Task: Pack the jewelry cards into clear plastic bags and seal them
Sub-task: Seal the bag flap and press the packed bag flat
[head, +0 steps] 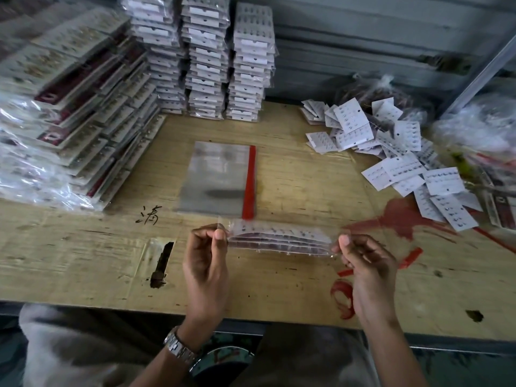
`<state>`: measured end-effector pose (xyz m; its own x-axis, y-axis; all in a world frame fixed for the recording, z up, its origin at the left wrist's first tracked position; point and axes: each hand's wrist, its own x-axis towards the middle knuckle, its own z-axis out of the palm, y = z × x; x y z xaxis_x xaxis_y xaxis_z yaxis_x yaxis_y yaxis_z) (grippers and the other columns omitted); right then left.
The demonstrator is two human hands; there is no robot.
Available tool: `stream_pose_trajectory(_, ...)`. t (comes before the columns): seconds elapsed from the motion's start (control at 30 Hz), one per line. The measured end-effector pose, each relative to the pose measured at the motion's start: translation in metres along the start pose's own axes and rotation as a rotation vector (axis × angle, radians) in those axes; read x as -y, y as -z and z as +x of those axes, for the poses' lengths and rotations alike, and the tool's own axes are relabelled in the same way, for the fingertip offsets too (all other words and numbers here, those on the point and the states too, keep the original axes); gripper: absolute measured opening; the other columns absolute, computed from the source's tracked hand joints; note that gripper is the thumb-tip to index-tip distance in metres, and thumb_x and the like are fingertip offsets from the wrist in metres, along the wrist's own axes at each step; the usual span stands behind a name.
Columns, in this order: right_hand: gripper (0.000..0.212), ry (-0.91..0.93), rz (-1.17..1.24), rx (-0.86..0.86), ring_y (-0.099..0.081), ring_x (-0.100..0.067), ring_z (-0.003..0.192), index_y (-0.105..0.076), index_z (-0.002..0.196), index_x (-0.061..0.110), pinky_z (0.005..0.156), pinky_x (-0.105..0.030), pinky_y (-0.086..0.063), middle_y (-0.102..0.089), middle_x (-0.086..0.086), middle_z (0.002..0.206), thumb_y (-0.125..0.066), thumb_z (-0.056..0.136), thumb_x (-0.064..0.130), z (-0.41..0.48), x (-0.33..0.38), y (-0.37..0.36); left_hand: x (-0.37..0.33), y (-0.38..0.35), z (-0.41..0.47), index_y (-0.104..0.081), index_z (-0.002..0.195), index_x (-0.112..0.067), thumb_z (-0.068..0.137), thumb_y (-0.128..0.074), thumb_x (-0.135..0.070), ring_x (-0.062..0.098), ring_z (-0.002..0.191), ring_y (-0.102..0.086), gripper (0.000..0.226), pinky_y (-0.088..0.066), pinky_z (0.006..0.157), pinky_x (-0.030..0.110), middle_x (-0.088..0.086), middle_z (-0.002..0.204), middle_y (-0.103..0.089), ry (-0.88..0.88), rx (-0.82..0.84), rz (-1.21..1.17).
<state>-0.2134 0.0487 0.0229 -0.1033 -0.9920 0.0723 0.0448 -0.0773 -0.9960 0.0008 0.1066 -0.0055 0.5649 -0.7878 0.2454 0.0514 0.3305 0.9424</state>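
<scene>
The left hand (pixel 206 263) pinches the left end of a clear plastic bag holding a thin stack of jewelry cards (pixel 279 239), thumb and forefinger closed on the film. The right hand (pixel 368 272) pinches the right end in the same way, its other fingers curled beneath. The filled bag is stretched flat between the two hands, over the near half of the pale plywood counter (pixel 83 261). A silver metal wristwatch (pixel 178 346) sits on the left wrist.

Just beside the right hand lie curled red peel-off strips (pixel 343 300) on the wood, with a dark red stain (pixel 402 219) a little beyond them. Just behind the held bag rests a flat pile of empty clear bags with a red adhesive strip (pixel 220 177) along its right edge.

Farther right, a loose heap of white square jewelry cards (pixel 405 160) spreads across the counter – studs show as small dots on them. At the back stand three tall columns of bagged cards (pixel 206 60), and on the left, slanted rows of bagged cards with maroon edges (pixel 69 107) lean against one another.
</scene>
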Motion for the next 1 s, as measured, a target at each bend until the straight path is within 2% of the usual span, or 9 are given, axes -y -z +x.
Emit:
stream_pose_trajectory(0.1,0.011,-0.020,0.037,-0.045,-0.063,-0.009,0.063,-0.073,0.070,0.021,0.059,-0.015,-0.047,-0.069,0.000,0.064,-0.070,0.081,0.023,-0.005,-0.002,-0.003,-0.001,0.000,-0.002,-0.053,0.090,-0.010,0.097,-0.052,-0.026,0.010,0.073,-0.054,0.017,-0.049,0.067,0.019,-0.006,0.081,-0.060,0.022,0.002,0.006)
stream_pose_trajectory(0.27,0.012,-0.045,0.028,-0.033,-0.052,-0.024,0.069,-0.073,0.070,0.023,0.061,-0.017,-0.046,-0.070,-0.001,0.066,-0.070,0.081,0.022,-0.012,-0.006,-0.010,0.001,0.006,-0.001,-0.050,0.087,-0.008,0.098,-0.044,-0.017,0.002,0.068,-0.050,0.015,-0.045,0.064,0.013,-0.012,0.076,-0.057,0.037,0.013,0.069)
stream_pose_trajectory(0.37,0.011,-0.039,0.044,-0.036,-0.050,-0.026,0.071,-0.073,0.071,0.022,0.061,-0.017,-0.046,-0.070,-0.001,0.066,-0.069,0.081,0.022,-0.013,-0.006,-0.012,-0.001,0.009,-0.001,-0.050,0.087,-0.006,0.097,-0.045,-0.019,0.005,0.069,-0.051,0.017,-0.046,0.064,0.014,-0.006,0.077,-0.057,0.029,0.024,0.089)
stream_pose_trajectory(0.47,0.016,-0.040,0.052,-0.027,-0.049,-0.028,0.071,-0.070,0.071,0.021,0.067,-0.026,-0.046,-0.068,-0.002,0.066,-0.065,0.086,0.018,-0.012,-0.007,-0.011,-0.001,0.010,-0.001,-0.050,0.087,-0.007,0.098,-0.044,-0.018,0.004,0.069,-0.051,0.017,-0.045,0.065,0.014,-0.007,0.077,-0.057,0.037,0.028,0.077)
stream_pose_trajectory(0.53,0.019,-0.039,0.074,-0.035,-0.047,-0.025,0.066,-0.069,0.069,0.021,0.066,-0.027,-0.043,-0.066,-0.003,0.064,-0.063,0.087,0.015,-0.012,-0.007,-0.012,-0.001,0.010,0.000,-0.050,0.086,-0.009,0.098,-0.043,-0.018,0.004,0.068,-0.050,0.016,-0.045,0.065,0.014,-0.008,0.076,-0.057,0.043,0.024,0.070)
stream_pose_trajectory(0.7,0.027,-0.042,0.252,-0.099,-0.053,-0.009,0.051,-0.070,0.063,0.018,0.056,-0.014,-0.044,-0.054,-0.004,0.054,-0.061,0.084,0.003,-0.015,-0.008,-0.020,0.000,0.009,-0.003,-0.051,0.084,-0.013,0.100,-0.044,-0.016,0.008,0.070,-0.051,0.018,-0.046,0.066,0.016,-0.004,0.076,-0.056,0.051,-0.017,0.047)
stream_pose_trajectory(0.8,0.037,-0.065,0.302,-0.120,-0.049,-0.007,0.047,-0.071,0.062,0.017,0.051,-0.012,-0.041,-0.057,-0.003,0.053,-0.057,0.087,-0.006,-0.018,-0.009,-0.021,0.001,0.011,-0.007,-0.052,0.086,-0.013,0.101,-0.046,-0.020,0.013,0.070,-0.051,0.017,-0.047,0.065,0.018,-0.001,0.077,-0.057,0.073,-0.035,0.013)
stream_pose_trajectory(0.9,0.038,-0.097,0.313,-0.138,-0.046,-0.005,0.045,-0.072,0.061,0.017,0.045,-0.012,-0.034,-0.062,-0.003,0.055,-0.057,0.088,-0.007,-0.023,-0.009,-0.021,0.001,0.015,-0.011,-0.053,0.088,-0.010,0.099,-0.047,-0.018,0.014,0.073,-0.055,0.015,-0.050,0.067,0.018,0.002,0.079,-0.060,0.074,-0.021,0.032)
stream_pose_trajectory(1.0,0.040,-0.126,0.334,-0.172,-0.047,-0.009,0.047,-0.073,0.061,0.016,0.044,-0.013,-0.032,-0.063,-0.005,0.057,-0.056,0.086,-0.010,-0.026,-0.010,-0.021,-0.001,0.017,-0.015,-0.053,0.088,-0.012,0.100,-0.051,-0.024,0.009,0.070,-0.054,0.017,-0.048,0.065,0.017,-0.001,0.078,-0.060,0.058,-0.009,0.051)
